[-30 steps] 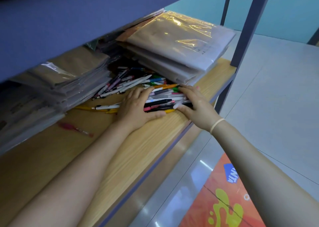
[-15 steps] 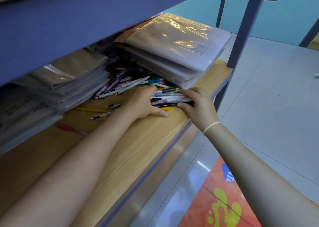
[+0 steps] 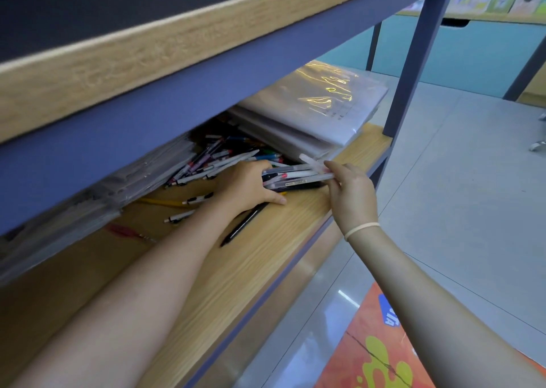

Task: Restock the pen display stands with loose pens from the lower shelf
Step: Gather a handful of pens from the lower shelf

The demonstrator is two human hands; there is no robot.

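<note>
Near the front edge of the light wooden lower shelf point(image 3: 266, 257), the left hand point(image 3: 245, 186) curls its grip around one end of a bundle of mixed loose pens point(image 3: 295, 178), while the right hand point(image 3: 351, 192) pinches the other end. A black pen point(image 3: 242, 225) lies just beside the left wrist.
</note>
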